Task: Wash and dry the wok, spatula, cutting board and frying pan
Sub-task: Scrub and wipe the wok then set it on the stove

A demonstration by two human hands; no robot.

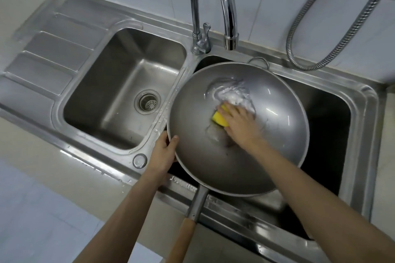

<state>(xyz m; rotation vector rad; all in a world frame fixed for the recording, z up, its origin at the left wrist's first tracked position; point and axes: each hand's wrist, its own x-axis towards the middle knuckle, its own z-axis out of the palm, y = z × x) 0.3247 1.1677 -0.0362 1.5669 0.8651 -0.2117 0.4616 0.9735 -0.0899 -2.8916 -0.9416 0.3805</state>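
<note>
So the big steel wok [245,139] is sitting tilted over the right-hand basin [333,126] of a double sink, pretty much covering it, with its wooden handle [183,239] sticking out toward 6 o'clock over the front edge. The person's left hand [163,152] is gripping the rim at about 9 o'clock, thumb hooked inside the bowl and the other fingers curled underneath. The right hand [239,124] is pressing a yellow sponge [219,119] into the middle of the wok, fingers curled over it, with white suds [233,92] just past it at 12 o'clock. The faucet spout [229,17] is hanging over the far rim, a coiled shower hose [342,28] is looping at 2 o'clock, and the left basin [119,83] with its drain strainer [147,101] is lying at 9 o'clock.
</note>
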